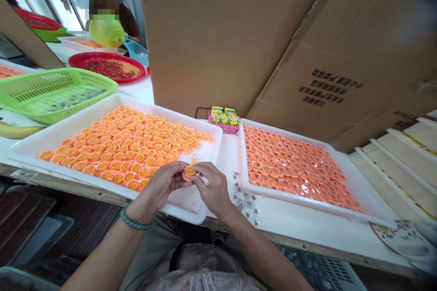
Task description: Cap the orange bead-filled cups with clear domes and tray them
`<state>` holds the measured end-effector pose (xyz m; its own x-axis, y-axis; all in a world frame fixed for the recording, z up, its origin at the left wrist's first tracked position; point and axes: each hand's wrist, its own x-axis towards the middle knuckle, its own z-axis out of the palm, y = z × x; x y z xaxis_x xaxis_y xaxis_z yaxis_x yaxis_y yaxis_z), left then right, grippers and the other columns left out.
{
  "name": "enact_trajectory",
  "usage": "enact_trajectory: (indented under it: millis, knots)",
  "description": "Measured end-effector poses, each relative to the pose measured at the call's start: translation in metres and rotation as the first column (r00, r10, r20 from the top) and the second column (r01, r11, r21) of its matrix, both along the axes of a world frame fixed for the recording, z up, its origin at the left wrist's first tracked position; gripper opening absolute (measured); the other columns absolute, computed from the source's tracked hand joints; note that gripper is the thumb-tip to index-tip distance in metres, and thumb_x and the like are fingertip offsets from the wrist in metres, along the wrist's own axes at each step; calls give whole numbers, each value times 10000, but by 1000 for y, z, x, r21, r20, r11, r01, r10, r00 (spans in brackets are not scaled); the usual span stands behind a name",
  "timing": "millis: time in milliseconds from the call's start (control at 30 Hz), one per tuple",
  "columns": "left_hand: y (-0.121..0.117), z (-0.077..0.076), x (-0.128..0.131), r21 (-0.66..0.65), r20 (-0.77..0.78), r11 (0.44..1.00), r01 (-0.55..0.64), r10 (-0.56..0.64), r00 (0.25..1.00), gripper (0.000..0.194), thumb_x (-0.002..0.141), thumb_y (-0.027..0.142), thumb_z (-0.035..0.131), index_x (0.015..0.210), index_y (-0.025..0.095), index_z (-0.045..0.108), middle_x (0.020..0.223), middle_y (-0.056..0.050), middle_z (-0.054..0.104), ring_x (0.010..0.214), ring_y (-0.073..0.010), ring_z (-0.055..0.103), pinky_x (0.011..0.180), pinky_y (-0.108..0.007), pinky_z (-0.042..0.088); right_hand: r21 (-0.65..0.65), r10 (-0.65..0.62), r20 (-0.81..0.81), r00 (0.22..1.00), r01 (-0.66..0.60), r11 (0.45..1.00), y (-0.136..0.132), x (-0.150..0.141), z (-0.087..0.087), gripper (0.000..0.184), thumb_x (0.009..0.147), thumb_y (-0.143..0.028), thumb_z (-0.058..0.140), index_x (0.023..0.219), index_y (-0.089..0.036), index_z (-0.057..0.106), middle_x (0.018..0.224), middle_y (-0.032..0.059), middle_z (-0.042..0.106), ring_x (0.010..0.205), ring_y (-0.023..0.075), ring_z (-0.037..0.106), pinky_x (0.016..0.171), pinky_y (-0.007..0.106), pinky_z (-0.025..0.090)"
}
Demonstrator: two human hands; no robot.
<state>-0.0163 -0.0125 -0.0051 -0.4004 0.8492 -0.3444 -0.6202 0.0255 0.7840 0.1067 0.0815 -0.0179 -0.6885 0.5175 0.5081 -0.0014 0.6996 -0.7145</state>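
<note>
Two bare hands work at the near right corner of the left white tray point(206, 150). The left hand point(165, 184), a green bead bracelet point(135, 222) at its wrist, and the right hand point(215, 186) close their fingertips narrowly on one round orange cup point(189, 172). The held cup sits above the tray's near right part, its yellow-orange face upward.

The tray is smooth, plastic-looking and low-walled, with rounded corners. Shallow orange cups point(136, 141) cover most of its floor in close rows, too many to count reliably. Its right end shows white floor with crumbs, leaving room around the hands. The near rim stands close to the table's rough edge.

A second white tray point(358, 191) lies to the right, bearing dark-centred, glossy orange pieces point(290, 163), likewise uncounted. A strip of white tabletop separates the two trays; small clear pieces point(246, 201) lie scattered there, overlapping. One pink basket point(223, 128) of yellow-green packets stands at the far end of that strip, before brown cardboard point(218, 41). One slotted green basket point(61, 93) stands far left.
</note>
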Motion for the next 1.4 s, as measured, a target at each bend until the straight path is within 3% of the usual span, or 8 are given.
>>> enact_trajectory:
  millis: [200, 400, 567, 800, 900, 1100, 1267, 1400]
  knots:
    - [-1, 0, -1, 33, -16, 993, 110, -110, 994, 215, 756, 259, 671, 936, 142, 692, 946, -91, 668, 794, -160, 617, 755, -272, 525, 6, -56, -71, 996, 56, 998, -5, 0, -3, 121, 812, -170, 603, 914, -200, 663, 907, 57, 649, 861, 153, 616, 785, 284, 521]
    - [-1, -4, -1, 51, -48, 995, 91, -88, 995, 195, 752, 288, 687, 888, 150, 708, 860, -64, 670, 784, -146, 603, 769, -261, 509, 68, -41, -48, 998, 44, 997, -2, 1, 4, 233, 812, -162, 568, 1029, -206, 643, 1007, 85, 601, 960, 184, 576, 843, 340, 499]
    - [1, 0, 1, 31, -88, 998, 61, -58, 994, 238, 713, 339, 716, 849, 144, 722, 893, -83, 681, 826, -163, 596, 785, -269, 500, 156, 0, -5, 1000, 1, 988, 4, -4, 10, 212, 803, -107, 533, 933, -192, 678, 961, 78, 594, 923, 182, 545, 799, 340, 493]
    - [1, 4, 4, 13, -107, 998, 54, -52, 993, 247, 695, 341, 727, 854, 151, 725, 846, -70, 688, 737, -137, 594, 728, -236, 499, 248, 56, 75, 996, -72, 966, 8, -4, 15, 201, 825, -99, 519, 887, -197, 683, 981, 63, 606, 930, 181, 518, 793, 336, 474]
    - [1, 2, 4, 16, -99, 998, 55, -53, 994, 238, 706, 332, 717, 852, 143, 718, 837, -65, 682, 718, -131, 595, 717, -230, 504, 222, 54, 45, 998, -62, 973, 7, -5, 17, 198, 819, -98, 523, 866, -210, 680, 944, 53, 613, 912, 175, 529, 783, 327, 480]
    - [1, 3, 2, -16, -61, 1000, -5, 4, 998, 174, 728, 240, 687, 882, 163, 662, 878, -56, 656, 741, -149, 621, 718, -277, 537, 98, -117, -42, 992, 121, 988, 14, 3, 18, 160, 812, -125, 551, 868, -205, 678, 926, 56, 608, 910, 177, 546, 811, 340, 478]
    - [1, 8, 2, -69, -27, 997, -36, 34, 999, 162, 753, 267, 643, 846, 134, 644, 884, -90, 658, 812, -189, 632, 717, -295, 545, 200, -120, 132, 984, 92, 975, 13, 23, 7, 167, 816, -120, 538, 832, -205, 681, 904, 60, 624, 899, 190, 540, 792, 337, 483]
    - [3, 5, 3, -159, -141, 987, -10, -13, 990, 268, 694, 309, 708, 892, 150, 623, 850, -76, 669, 740, -173, 631, 667, -265, 526, 218, -202, 140, 969, 168, 961, 11, 52, -7, 217, 873, -133, 452, 956, -174, 648, 962, 84, 624, 932, 175, 561, 840, 313, 486]
